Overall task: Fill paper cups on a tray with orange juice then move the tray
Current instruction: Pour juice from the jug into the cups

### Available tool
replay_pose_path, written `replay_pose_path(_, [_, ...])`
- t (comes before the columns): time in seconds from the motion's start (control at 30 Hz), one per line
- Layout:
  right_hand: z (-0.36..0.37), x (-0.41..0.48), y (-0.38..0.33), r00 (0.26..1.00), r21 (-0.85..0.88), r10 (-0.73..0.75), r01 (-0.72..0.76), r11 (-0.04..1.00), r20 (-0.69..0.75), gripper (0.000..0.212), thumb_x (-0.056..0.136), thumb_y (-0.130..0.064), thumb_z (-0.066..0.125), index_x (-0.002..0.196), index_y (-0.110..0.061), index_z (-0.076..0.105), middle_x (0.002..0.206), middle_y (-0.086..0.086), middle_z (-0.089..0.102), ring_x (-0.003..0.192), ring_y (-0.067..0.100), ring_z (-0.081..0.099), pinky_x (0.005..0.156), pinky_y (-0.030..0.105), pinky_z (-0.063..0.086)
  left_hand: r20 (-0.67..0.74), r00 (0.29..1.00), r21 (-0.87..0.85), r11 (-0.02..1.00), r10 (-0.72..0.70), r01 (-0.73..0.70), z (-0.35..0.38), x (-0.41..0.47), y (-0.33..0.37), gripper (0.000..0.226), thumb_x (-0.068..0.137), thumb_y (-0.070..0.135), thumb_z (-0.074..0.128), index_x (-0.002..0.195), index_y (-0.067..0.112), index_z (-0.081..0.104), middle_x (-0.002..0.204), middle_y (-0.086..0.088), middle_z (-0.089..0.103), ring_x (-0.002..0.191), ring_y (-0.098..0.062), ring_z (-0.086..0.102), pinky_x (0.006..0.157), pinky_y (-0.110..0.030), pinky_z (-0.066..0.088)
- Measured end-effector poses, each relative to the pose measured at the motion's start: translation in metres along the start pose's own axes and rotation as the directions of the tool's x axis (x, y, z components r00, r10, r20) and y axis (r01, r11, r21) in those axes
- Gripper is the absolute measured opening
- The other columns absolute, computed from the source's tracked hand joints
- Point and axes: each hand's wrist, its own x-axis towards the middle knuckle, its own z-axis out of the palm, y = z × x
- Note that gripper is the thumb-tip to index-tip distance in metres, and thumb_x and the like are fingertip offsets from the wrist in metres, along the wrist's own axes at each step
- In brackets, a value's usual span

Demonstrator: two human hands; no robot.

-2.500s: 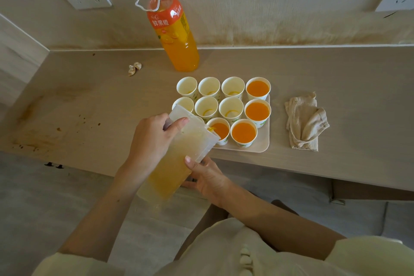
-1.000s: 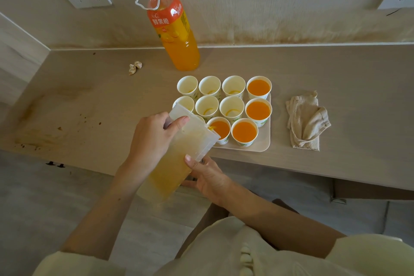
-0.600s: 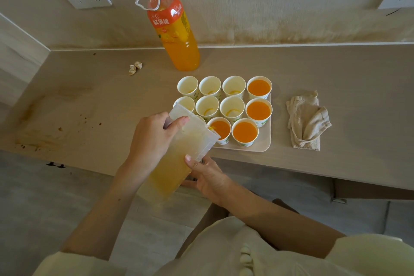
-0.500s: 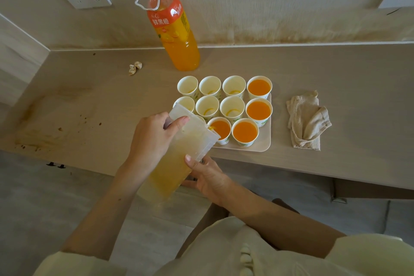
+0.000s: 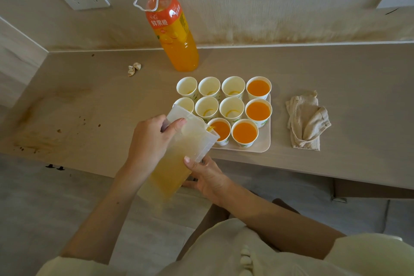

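A pale tray (image 5: pixel 262 147) near the counter's front edge holds several paper cups. Three cups in the right column and the front row (image 5: pixel 258 110) are full of orange juice; the others (image 5: pixel 206 107) hold only a trace. My left hand (image 5: pixel 150 141) grips the handle of a clear plastic jug (image 5: pixel 179 159) with juice in it, tilted with its spout over a front-row cup (image 5: pixel 220 130) that is nearly full. My right hand (image 5: pixel 206 177) holds the jug's side from underneath.
A large orange juice bottle (image 5: pixel 177 36) stands upright behind the tray by the wall. A crumpled beige cloth (image 5: pixel 305 120) lies right of the tray. A small paper scrap (image 5: pixel 134 68) lies at the back left. Brown stains mark the counter's left part.
The juice level in the front-row cup under the spout has risen slightly. Both hands and the jug have stayed in place.
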Motion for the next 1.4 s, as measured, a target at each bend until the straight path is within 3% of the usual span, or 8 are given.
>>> replay_pose_path(0.23, [0.000,0.001,0.000,1.000,-0.009,0.007,-0.007,1.000,-0.030,0.114,0.037,-0.050,0.095,0.135,-0.026,0.042,0.131,0.003,0.059,0.120,0.024,0.057,0.095,0.048,0.052,-0.029,1.000,-0.028,1.000,-0.006,0.006,0.001,-0.003,-0.009,0.053,0.086,0.039,0.065,0.053,0.015,0.030,0.049,0.006,0.033,0.047,-0.011,0.030,0.047,-0.020,0.028])
replay_pose_path(0.43, [-0.002,-0.002,-0.004,0.996,-0.076,-0.014,0.007,0.997,-0.094,0.091,0.059,-0.036,0.084,0.138,-0.025,0.038,0.128,-0.001,0.058,0.114,0.018,0.059,0.089,0.039,0.054,-0.052,0.998,-0.120,0.992,-0.039,0.033,0.003,-0.010,-0.017,0.052,0.086,0.037,0.064,0.055,0.014,0.029,0.051,0.003,0.033,0.050,-0.015,0.029,0.050,-0.028,0.028])
replay_pose_path(0.67, [0.001,0.001,-0.011,0.991,-0.153,-0.034,0.014,0.988,-0.128,0.106,0.056,-0.041,0.090,0.142,-0.027,0.031,0.135,0.000,0.052,0.125,0.024,0.050,0.101,0.046,0.048,-0.090,0.995,-0.168,0.985,-0.051,0.035,-0.001,-0.010,-0.021,0.048,0.087,0.036,0.063,0.057,0.011,0.034,0.054,-0.004,0.038,0.053,-0.016,0.034,0.051,-0.031,0.031])
replay_pose_path(0.83, [0.002,0.001,-0.022,0.990,-0.155,-0.116,0.102,0.983,-0.084,0.106,0.051,-0.046,0.090,0.139,-0.028,0.034,0.131,-0.001,0.054,0.121,0.020,0.053,0.080,0.027,0.056,-0.088,0.996,-0.184,0.983,-0.021,0.005,-0.006,0.001,-0.011,0.048,0.087,0.034,0.063,0.056,0.012,0.033,0.054,-0.001,0.036,0.052,-0.016,0.033,0.052,-0.030,0.030])
replay_pose_path(0.9, [0.001,0.002,-0.025,0.986,-0.133,-0.155,0.145,0.980,-0.067,0.091,0.058,-0.038,0.088,0.134,-0.027,0.038,0.125,-0.002,0.057,0.114,0.015,0.056,0.076,0.024,0.057,-0.078,0.997,-0.163,0.986,0.007,-0.020,-0.007,0.008,-0.006,0.049,0.087,0.035,0.063,0.057,0.012,0.033,0.054,-0.001,0.035,0.052,-0.015,0.032,0.051,-0.029,0.029])
replay_pose_path(0.93, [0.001,0.003,-0.027,0.983,-0.118,-0.168,0.159,0.980,-0.073,0.087,0.062,-0.034,0.088,0.133,-0.026,0.040,0.125,-0.002,0.058,0.113,0.014,0.057,0.078,0.026,0.058,-0.074,0.997,-0.154,0.988,0.023,-0.034,-0.006,0.013,-0.005,0.049,0.087,0.036,0.063,0.057,0.011,0.033,0.054,-0.001,0.035,0.052,-0.015,0.031,0.051,-0.028,0.029])
replay_pose_path(1.1, [-0.004,0.015,-0.032,0.980,-0.048,-0.144,0.139,0.989,-0.139,0.105,0.051,-0.043,0.091,0.140,-0.025,0.039,0.132,0.000,0.058,0.122,0.022,0.056,0.096,0.051,0.051,-0.056,0.995,-0.169,0.982,0.078,-0.087,-0.003,0.034,0.003,0.051,0.087,0.034,0.065,0.056,0.014,0.030,0.051,0.002,0.032,0.049,-0.011,0.031,0.048,-0.023,0.027])
replay_pose_path(1.4, [-0.008,0.025,-0.042,0.976,0.066,-0.163,0.174,0.983,-0.147,0.109,0.047,-0.047,0.094,0.138,-0.024,0.040,0.133,0.002,0.059,0.122,0.025,0.057,0.098,0.055,0.048,0.033,0.994,-0.180,0.979,0.104,-0.097,0.003,0.063,0.022,0.052,0.085,0.037,0.067,0.055,0.015,0.031,0.051,0.003,0.031,0.047,-0.011,0.031,0.047,-0.023,0.025])
